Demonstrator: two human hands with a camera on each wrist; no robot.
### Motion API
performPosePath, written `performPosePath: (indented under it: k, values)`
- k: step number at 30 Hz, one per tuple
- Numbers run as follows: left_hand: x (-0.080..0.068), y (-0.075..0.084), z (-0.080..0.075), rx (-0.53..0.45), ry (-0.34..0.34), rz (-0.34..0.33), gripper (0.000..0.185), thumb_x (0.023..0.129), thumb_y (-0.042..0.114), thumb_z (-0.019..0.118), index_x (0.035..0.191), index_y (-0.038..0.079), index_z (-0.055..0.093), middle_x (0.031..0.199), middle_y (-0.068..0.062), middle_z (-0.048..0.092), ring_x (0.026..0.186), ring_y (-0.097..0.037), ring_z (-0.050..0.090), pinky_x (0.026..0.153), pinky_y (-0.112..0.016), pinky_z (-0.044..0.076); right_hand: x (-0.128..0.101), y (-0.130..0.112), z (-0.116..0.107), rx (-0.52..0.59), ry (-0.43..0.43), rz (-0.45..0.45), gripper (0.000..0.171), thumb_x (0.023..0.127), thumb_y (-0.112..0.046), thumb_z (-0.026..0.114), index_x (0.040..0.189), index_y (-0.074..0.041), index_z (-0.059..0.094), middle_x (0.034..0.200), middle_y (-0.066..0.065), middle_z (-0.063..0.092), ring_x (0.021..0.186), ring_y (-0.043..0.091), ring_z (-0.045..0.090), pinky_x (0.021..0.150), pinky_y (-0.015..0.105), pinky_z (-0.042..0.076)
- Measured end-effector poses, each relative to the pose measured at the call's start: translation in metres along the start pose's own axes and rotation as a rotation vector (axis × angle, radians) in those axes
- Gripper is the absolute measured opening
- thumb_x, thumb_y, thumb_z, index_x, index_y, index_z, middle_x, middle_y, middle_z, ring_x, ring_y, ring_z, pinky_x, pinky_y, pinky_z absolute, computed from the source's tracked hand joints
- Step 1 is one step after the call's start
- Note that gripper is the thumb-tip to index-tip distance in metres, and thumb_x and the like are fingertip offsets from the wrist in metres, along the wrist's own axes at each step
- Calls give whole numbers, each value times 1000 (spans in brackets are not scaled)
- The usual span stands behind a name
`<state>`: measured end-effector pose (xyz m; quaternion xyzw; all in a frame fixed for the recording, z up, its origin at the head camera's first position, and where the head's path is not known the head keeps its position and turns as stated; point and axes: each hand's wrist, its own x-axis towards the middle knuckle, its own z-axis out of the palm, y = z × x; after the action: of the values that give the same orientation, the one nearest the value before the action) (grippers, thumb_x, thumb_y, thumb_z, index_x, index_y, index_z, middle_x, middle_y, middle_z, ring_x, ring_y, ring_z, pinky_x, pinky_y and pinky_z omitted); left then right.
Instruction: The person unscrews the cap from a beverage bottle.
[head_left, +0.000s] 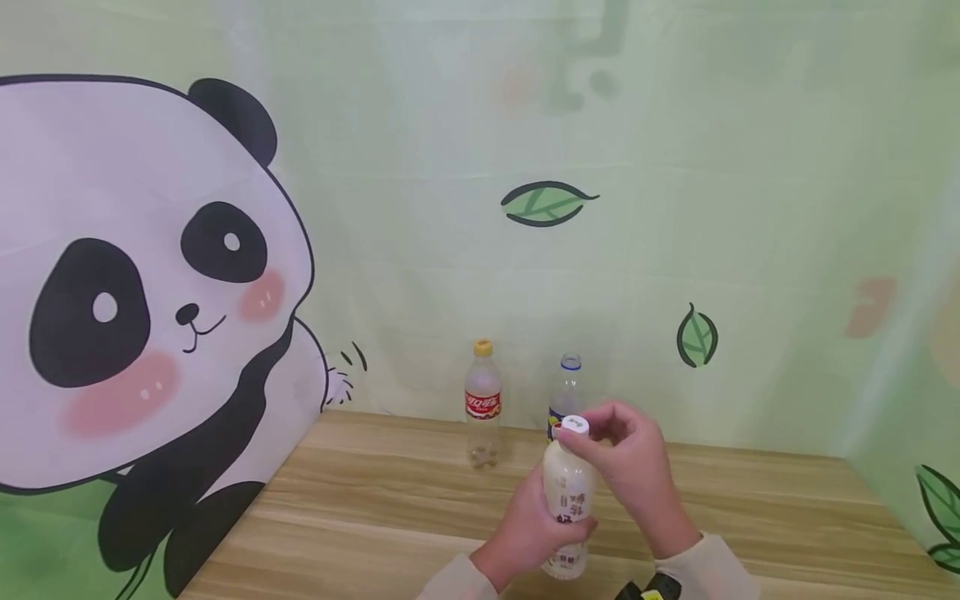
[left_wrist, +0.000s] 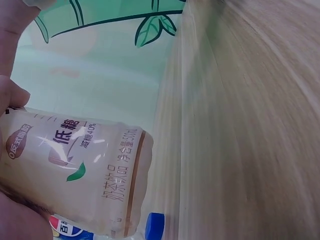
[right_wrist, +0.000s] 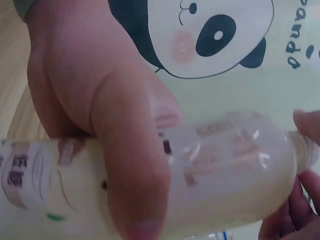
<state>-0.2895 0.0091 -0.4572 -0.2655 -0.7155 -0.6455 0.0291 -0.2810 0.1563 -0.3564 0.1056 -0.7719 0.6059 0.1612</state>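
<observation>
In the head view my left hand (head_left: 528, 521) grips the body of a milk tea bottle (head_left: 567, 483), which stands nearly upright above the table. My right hand (head_left: 633, 450) pinches the white cap (head_left: 575, 425) at its top between thumb and fingers. Cream-coloured drink shows through the bottle (right_wrist: 230, 175) in the right wrist view, where the left hand (right_wrist: 125, 135) wraps round it and fingers of the right hand (right_wrist: 287, 215) meet the cap end. The left wrist view shows the labelled lower part of the bottle (left_wrist: 95, 170).
A cola bottle (head_left: 483, 404) with a yellow cap and red label stands towards the back of the wooden table (head_left: 390, 483). Right of it is an uncapped bottle (head_left: 570, 385) with a blue label, partly hidden. A blue cap (left_wrist: 155, 226) appears low in the left wrist view.
</observation>
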Motion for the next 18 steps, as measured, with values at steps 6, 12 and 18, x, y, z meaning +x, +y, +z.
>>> performPosePath:
  k: [6,12,18]
  values:
    - [1,1,1,2,7,39,61,76,5,83,129,16,54,103,-3,70,88,-6,67,86,-26,57,-11,-10,12,-29,177,8,44,69,-34,96,91,-7,70,91,5,68,84,19,60,70,23,53]
    - [1,3,2,5,14,40,60,76,5,83,127,15,55,103,-6,71,88,-5,67,87,-25,56,-15,-13,16,-37,234,-19,42,68,-30,97,88,-6,70,86,6,68,80,18,60,67,22,52]
    - [0,3,1,6,13,47,60,76,5,83,128,15,54,103,-6,70,87,-5,67,86,-25,57,-14,-14,13,-59,200,-13,39,69,-30,96,87,-7,70,87,5,67,80,18,59,65,22,52]
